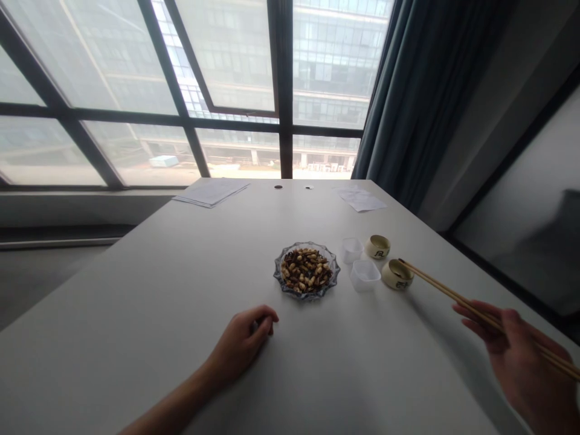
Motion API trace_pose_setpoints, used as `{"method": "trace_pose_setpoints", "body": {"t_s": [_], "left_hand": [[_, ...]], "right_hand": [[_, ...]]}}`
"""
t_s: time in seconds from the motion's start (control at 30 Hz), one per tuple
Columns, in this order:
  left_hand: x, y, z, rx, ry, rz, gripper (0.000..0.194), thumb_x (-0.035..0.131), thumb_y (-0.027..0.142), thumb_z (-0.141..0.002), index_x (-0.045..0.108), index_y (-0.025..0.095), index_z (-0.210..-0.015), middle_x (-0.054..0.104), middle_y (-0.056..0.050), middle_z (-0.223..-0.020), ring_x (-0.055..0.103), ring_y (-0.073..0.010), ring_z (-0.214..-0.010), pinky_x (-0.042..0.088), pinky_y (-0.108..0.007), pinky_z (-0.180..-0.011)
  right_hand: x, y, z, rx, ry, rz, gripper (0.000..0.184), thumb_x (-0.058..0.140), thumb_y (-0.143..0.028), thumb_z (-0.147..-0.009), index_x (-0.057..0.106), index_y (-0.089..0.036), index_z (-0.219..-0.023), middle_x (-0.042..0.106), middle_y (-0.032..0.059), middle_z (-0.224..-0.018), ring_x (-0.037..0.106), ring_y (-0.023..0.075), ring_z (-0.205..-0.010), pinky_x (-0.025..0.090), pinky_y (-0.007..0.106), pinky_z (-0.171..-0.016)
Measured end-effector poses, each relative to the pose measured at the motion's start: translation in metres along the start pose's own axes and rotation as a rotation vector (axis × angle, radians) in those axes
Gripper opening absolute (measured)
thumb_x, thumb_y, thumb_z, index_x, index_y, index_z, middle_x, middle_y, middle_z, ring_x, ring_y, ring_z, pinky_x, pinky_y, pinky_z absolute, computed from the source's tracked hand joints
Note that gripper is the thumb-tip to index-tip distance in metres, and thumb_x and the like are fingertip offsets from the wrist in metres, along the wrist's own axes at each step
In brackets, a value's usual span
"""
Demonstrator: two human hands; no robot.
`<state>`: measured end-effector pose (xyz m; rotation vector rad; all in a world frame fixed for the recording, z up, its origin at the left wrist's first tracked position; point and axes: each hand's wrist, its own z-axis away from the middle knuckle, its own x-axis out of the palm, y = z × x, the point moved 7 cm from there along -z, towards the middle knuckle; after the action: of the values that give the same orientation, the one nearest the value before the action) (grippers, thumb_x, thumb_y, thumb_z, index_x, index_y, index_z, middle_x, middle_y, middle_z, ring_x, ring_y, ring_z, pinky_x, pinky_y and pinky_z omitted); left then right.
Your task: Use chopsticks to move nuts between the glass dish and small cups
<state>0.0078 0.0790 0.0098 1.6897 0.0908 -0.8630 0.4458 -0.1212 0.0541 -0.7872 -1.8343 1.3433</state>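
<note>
My right hand [521,356] grips a pair of wooden chopsticks [446,290]. Their tips are close together over the rim of the nearer small cream ceramic cup [393,281], which has dark lettering. A small dark piece shows near the tips inside that cup; whether the tips touch it, I cannot tell. On the table in front of me rests my left hand [247,338], its fingers loosely curled in, with nothing seen in them. Just beyond it stands a scalloped glass bowl [335,281] holding a mix of pale nuts and dark, slender seeds [306,270].
Two clear plastic tubs [365,279] stand between the glass bowl and the cups. A second cream cup [378,246] sits behind the nearer one. Papers [212,192] lie at the far left of the white table [149,290], and more sheets [361,198] at the far right.
</note>
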Motion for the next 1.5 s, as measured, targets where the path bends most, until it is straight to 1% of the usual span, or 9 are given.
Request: {"method": "trace_pose_setpoints", "body": {"t_s": [0.13,0.33,0.6,0.7,0.83,0.97,1.1,1.23,1.5], "left_hand": [[0.0,0.0,-0.001,0.002,-0.007,-0.027,0.032,0.047,0.04,-0.094,0.069,0.018,-0.09,0.067,-0.001,-0.071,0.058,-0.0184,-0.065,0.043,-0.025,-0.062],[-0.002,-0.001,-0.003,0.003,-0.005,-0.043,0.032,0.048,0.042,-0.093,0.07,0.02,-0.09,0.068,0.0,-0.07,0.06,-0.0186,-0.065,0.044,-0.025,-0.062],[-0.002,0.002,-0.002,-0.002,0.005,-0.036,0.033,0.047,0.042,-0.093,0.07,0.019,-0.088,0.068,0.0,-0.07,0.06,-0.019,-0.064,0.044,-0.025,-0.062],[-0.002,0.002,-0.001,0.002,0.003,-0.035,0.033,0.046,0.042,-0.093,0.07,0.019,-0.089,0.068,-0.001,-0.07,0.061,-0.0194,-0.066,0.045,-0.026,-0.064],[-0.002,0.001,-0.001,-0.005,0.004,-0.037,0.033,0.046,0.042,-0.093,0.07,0.019,-0.089,0.068,-0.001,-0.071,0.06,-0.0194,-0.066,0.044,-0.026,-0.064],[0.0,0.0,-0.001,-0.018,0.001,-0.017,0.032,0.047,0.04,-0.093,0.069,0.018,-0.089,0.067,-0.001,-0.071,0.058,-0.0186,-0.065,0.043,-0.025,-0.063],[0.0,0.0,0.0,-0.011,0.004,-0.001,0.03,0.047,0.037,-0.094,0.069,0.018,-0.089,0.067,-0.001,-0.071,0.058,-0.0184,-0.065,0.042,-0.025,-0.063],[0.0,0.001,0.0,-0.011,0.007,0.015,0.029,0.047,0.035,-0.093,0.069,0.018,-0.088,0.067,-0.001,-0.07,0.057,-0.0181,-0.064,0.042,-0.025,-0.063],[0.001,0.002,0.001,-0.018,0.002,0.031,0.026,0.048,0.031,-0.092,0.07,0.018,-0.088,0.067,-0.001,-0.071,0.058,-0.0183,-0.066,0.042,-0.026,-0.064]], "right_hand": [[-0.016,0.017,0.002,0.057,0.071,0.004,0.034,0.074,-0.045,-0.085,0.077,-0.012,-0.091,0.079,0.0126,-0.084,0.078,0.0229,-0.077,0.065,0.023,-0.071],[-0.014,0.028,-0.001,0.076,0.04,0.009,0.04,0.08,-0.05,-0.078,0.077,-0.011,-0.088,0.078,0.011,-0.084,0.078,0.0221,-0.072,0.065,0.023,-0.068],[-0.005,0.01,0.007,-0.027,0.036,-0.045,0.035,0.075,-0.047,-0.085,0.077,-0.012,-0.088,0.078,0.0104,-0.084,0.078,0.0225,-0.073,0.065,0.026,-0.074],[0.018,-0.006,0.018,-0.076,-0.064,-0.025,0.033,0.071,-0.045,-0.089,0.078,-0.013,-0.091,0.078,0.0119,-0.087,0.079,0.0252,-0.076,0.066,0.031,-0.075],[0.083,-0.02,0.038,-0.093,-0.398,0.057,0.035,0.065,-0.045,-0.094,0.078,-0.013,-0.098,0.079,0.0143,-0.094,0.079,0.0283,-0.083,0.067,0.036,-0.076],[0.148,-0.014,0.054,-0.036,-0.591,0.093,0.04,0.06,-0.049,-0.097,0.077,-0.013,-0.098,0.079,0.0136,-0.092,0.079,0.027,-0.085,0.067,0.035,-0.074],[0.194,0.002,0.063,0.031,-0.71,0.108,0.042,0.061,-0.052,-0.095,0.077,-0.013,-0.096,0.079,0.0128,-0.092,0.079,0.026,-0.083,0.066,0.035,-0.073],[0.212,0.015,0.067,0.055,-0.762,0.145,0.045,0.064,-0.054,-0.093,0.077,-0.012,-0.097,0.078,0.0133,-0.092,0.078,0.0266,-0.084,0.066,0.036,-0.074],[0.216,0.016,0.069,0.047,-0.76,0.185,0.046,0.062,-0.056,-0.093,0.077,-0.012,-0.097,0.078,0.0135,-0.093,0.078,0.0274,-0.087,0.065,0.037,-0.077]]}}
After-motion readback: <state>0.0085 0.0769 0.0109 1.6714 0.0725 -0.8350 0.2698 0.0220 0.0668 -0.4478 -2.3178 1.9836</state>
